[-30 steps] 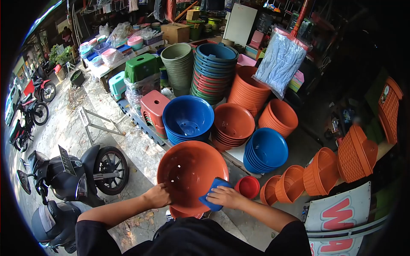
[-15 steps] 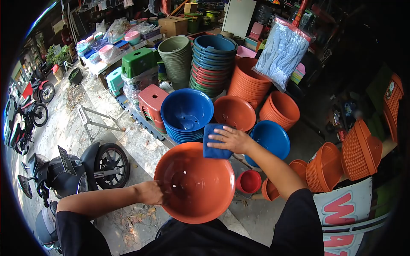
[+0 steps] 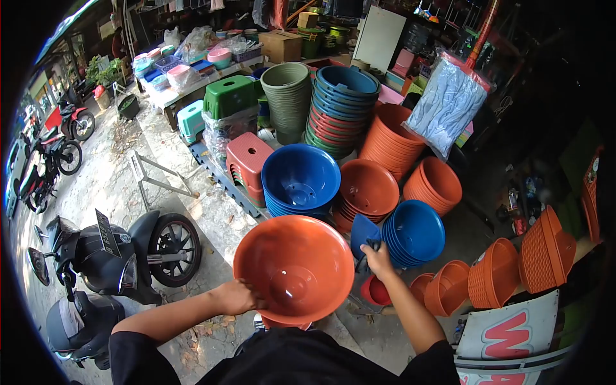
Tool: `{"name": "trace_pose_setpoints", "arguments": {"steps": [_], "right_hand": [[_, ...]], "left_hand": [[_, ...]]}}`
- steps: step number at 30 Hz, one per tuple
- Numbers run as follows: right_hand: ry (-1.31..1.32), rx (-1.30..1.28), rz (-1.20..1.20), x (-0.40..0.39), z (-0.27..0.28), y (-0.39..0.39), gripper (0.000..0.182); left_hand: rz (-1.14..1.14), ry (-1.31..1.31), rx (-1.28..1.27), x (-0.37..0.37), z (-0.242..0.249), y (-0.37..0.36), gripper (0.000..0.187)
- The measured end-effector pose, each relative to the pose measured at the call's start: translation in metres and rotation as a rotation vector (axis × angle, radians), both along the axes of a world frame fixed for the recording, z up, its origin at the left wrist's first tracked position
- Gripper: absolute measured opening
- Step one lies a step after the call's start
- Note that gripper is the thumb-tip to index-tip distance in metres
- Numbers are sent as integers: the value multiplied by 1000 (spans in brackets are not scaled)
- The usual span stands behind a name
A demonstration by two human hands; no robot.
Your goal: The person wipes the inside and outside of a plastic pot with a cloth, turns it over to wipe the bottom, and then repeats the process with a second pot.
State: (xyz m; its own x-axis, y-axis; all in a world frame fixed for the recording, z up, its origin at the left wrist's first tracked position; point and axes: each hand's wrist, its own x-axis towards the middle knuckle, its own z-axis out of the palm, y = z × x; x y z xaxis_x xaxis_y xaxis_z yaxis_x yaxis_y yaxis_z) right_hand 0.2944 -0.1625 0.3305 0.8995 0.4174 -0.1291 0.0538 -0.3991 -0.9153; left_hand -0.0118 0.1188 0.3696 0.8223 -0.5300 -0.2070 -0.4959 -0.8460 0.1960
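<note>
A wide orange plastic basin (image 3: 308, 250) is in front of my body, its open side facing up toward me. My left hand (image 3: 236, 297) grips its lower left rim, fingers curled over the edge. To the right of the basin, my right hand (image 3: 378, 256) is closed on a blue cloth (image 3: 364, 235), which sticks up beyond the fingers. The cloth is apart from the basin's rim, in front of a stack of blue pots (image 3: 418, 230). A small red pot (image 3: 375, 292) is just below my right hand, partly hidden by the forearm.
Ahead stand stacked blue basins (image 3: 300, 176), orange pots (image 3: 368, 187), green-grey pots (image 3: 285, 90) and red stools (image 3: 249, 154). A parked motorbike (image 3: 109, 256) is at left. Woven orange planters (image 3: 493, 273) line the right side. A plastic-wrapped light-blue mop head (image 3: 446, 102) hangs at upper right.
My right hand has moved the cloth off the basin's rim, rightward and down. The basin is tilted differently, and my left hand still holds its rim. The whole view has shifted slightly.
</note>
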Motion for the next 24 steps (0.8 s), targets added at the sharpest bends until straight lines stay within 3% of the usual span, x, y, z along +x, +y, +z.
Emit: {"name": "trace_pose_setpoints", "arguments": {"steps": [2, 4, 6, 8, 9, 10, 12, 14, 17, 20, 21, 24], "right_hand": [[122, 132, -23, -27, -2, -3, 28], [20, 278, 2, -82, 23, 10, 33], [-91, 299, 213, -107, 26, 18, 51], [-710, -26, 422, -131, 68, 33, 75], [-710, -88, 537, -144, 77, 37, 83], [-707, -151, 652, -156, 82, 39, 91], [-810, -238, 721, -178, 89, 46, 92], [-887, -260, 741, -182, 91, 52, 90], [-965, -276, 778, -177, 106, 61, 94], [-973, -281, 785, -156, 124, 71, 93], [-955, -277, 779, -148, 135, 75, 88], [-880, -198, 712, -113, 138, 88, 82]], "left_hand": [[69, 31, -74, 5, 4, -5, 28], [410, 119, -340, 14, 13, -16, 29], [438, 65, -470, 21, 7, -18, 34], [656, 41, -738, 29, 15, -26, 35], [693, -18, -929, 31, 24, -35, 38], [680, -20, -920, 33, 19, -38, 38], [941, 177, -1439, 32, 1, -42, 55], [1001, 73, -1440, 30, -1, -45, 72], [1029, 28, -1339, 33, 9, -56, 71], [1110, -114, -1521, 40, -6, -63, 68], [1063, -136, -1455, 37, -22, -55, 65], [1008, -191, -1273, 27, -4, -47, 59]]}}
